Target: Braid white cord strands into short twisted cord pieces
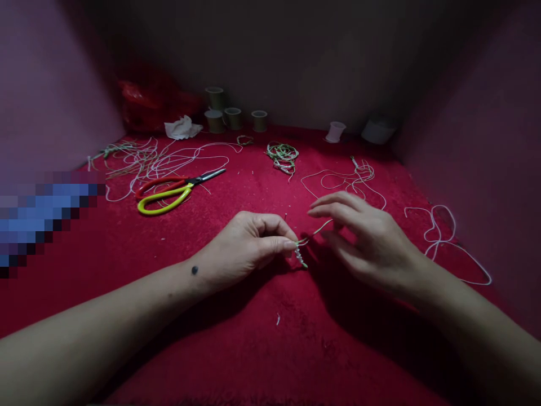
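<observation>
My left hand (262,239) pinches a short braided cord piece (300,256) between thumb and index finger. The piece is white with green, and its lower end hangs just below the fingertips. From the pinch, a thin green cord (318,228) runs up and right into the gap between the fingers and thumb of my right hand (359,234). That hand is held to the right with its fingers stretched and apart from the thumb. Where the cord goes behind the fingers is hidden.
Red-and-yellow-handled scissors (169,194) lie left on the red cloth (236,344), near tangled cords (147,160). Behind are a braided bundle (282,155), thread spools (259,121), crumpled tissue (182,128) and a white spool (335,132). A white cord (439,241) loops at right.
</observation>
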{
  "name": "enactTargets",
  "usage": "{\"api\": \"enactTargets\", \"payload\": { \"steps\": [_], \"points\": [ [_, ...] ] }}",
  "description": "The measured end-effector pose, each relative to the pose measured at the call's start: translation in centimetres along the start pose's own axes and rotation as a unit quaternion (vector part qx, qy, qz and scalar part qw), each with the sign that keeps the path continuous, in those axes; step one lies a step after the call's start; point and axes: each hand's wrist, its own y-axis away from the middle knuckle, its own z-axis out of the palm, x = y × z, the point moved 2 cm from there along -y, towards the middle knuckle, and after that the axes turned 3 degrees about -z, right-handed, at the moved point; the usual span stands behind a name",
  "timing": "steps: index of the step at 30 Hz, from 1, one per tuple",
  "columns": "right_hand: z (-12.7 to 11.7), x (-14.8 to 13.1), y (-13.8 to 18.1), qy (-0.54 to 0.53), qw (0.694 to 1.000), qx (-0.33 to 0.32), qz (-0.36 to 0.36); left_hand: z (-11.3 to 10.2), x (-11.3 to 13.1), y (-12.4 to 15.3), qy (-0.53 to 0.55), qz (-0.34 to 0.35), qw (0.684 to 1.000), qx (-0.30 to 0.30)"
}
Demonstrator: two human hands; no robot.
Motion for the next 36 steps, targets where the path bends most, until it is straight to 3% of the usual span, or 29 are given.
{"api": "enactTargets", "payload": {
  "steps": [5,9,19,23,30,36],
  "points": [
    [1.6,-1.6,0.5,-0.208,0.965,-0.099,0.128,0.0,-0.2,0.0,0.009,0.014,1.0,0.001],
    [2.7,-1.4,0.6,-0.303,0.931,-0.114,0.169,0.0,-0.5,0.0,-0.011,0.022,1.0,-0.003],
    [3.9,-1.0,1.0,-0.362,0.907,-0.071,0.204,0.4,-0.4,-0.1,0.001,0.036,0.999,0.026],
    [3.8,-1.3,0.9,-0.369,0.905,-0.054,0.206,0.3,-0.2,0.0,-0.001,0.002,0.999,0.037],
    [3.8,-1.2,0.9,-0.366,0.906,-0.022,0.21,-0.2,0.0,-0.1,-0.011,-0.038,0.999,0.008],
    [3.9,-1.1,0.7,-0.406,0.875,-0.032,0.262,-0.4,-0.8,-0.2,0.026,-0.031,0.999,-0.031]
  ]
}}
